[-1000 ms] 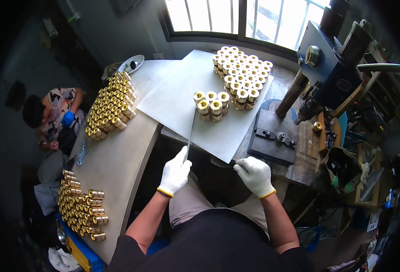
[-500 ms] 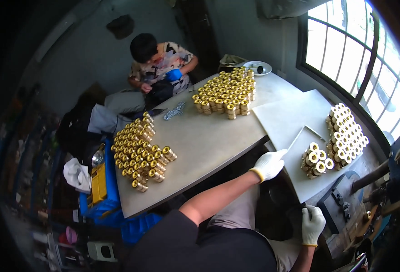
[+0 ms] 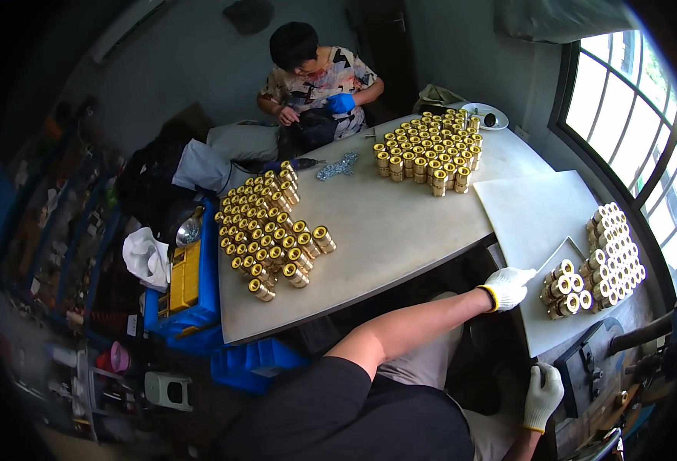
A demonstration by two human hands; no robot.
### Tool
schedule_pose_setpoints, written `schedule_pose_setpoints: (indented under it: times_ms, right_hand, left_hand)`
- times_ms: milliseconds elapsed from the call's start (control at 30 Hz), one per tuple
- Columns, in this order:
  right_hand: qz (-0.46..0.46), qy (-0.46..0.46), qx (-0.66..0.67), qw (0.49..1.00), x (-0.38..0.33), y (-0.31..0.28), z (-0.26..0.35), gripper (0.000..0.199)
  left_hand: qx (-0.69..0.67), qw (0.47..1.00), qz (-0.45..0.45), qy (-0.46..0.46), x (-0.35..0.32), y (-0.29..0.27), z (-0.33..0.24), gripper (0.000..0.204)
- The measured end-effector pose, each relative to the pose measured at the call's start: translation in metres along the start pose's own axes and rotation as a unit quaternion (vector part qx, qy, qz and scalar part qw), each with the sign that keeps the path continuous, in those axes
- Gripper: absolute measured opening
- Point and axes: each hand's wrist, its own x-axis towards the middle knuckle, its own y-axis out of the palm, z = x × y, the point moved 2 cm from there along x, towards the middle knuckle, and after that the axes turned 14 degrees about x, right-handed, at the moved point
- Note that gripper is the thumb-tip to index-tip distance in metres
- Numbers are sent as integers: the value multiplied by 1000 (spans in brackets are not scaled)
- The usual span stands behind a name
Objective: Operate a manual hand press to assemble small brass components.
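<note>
My left hand (image 3: pixel 509 289), in a white knit glove, reaches over the near edge of a pale board (image 3: pixel 529 201). Its fingers are closed on one end of a thin bent metal rod (image 3: pixel 559 249). Just beyond the rod stands a small cluster of brass fittings (image 3: pixel 566 286), beside a larger block of brass fittings (image 3: pixel 616 257). Lower down, next to a dark metal fixture, my gloved right hand (image 3: pixel 543 396) hangs with its fingers curled in; whether something is inside them is hidden.
Brass fittings stand in groups on the table's left (image 3: pixel 271 223) and far side (image 3: pixel 429 147). A person (image 3: pixel 319 84) with a blue glove sits across. Blue crates (image 3: pixel 255 364) lie below the left edge. A machine lever (image 3: pixel 645 332) juts in at right.
The whole view has shifted, so the table sits farther right in the picture. My left hand still grips the rod over the board. My right hand stays low with curled fingers.
</note>
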Motion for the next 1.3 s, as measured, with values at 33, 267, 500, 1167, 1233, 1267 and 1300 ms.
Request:
schedule_pose_setpoints:
  times_ms: [33, 267, 500, 1167, 1233, 1267, 1300]
  right_hand:
    - [2, -1, 0, 1000, 0, 0, 0, 10]
    - [-2, -5, -8, 1000, 1, 2, -2, 10]
    - [11, -1, -5, 1000, 0, -2, -6, 10]
    - [15, 15, -8, 1000, 5, -2, -6, 12]
    - [19, 18, 0, 1000, 4, 0, -8, 11]
    - [10, 12, -1, 1000, 5, 1, -8, 11]
    - [1, 8, -4, 1000, 4, 1, -8, 11]
  left_hand:
    - [4, 1000, 11, 1, -3, -1, 1, 62]
    - [4, 999, 0, 48, -18, -7, 13, 61]
    - [-31, 996, 15, 83, -31, -10, 16, 60]
    - [-5, 988, 82, 132, -12, -49, 55, 58]
    - [-7, 987, 92, 128, -13, -53, 57, 57]
    - [10, 989, 78, 123, -13, -56, 56, 54]
    - [26, 990, 66, 119, -14, -59, 51, 50]
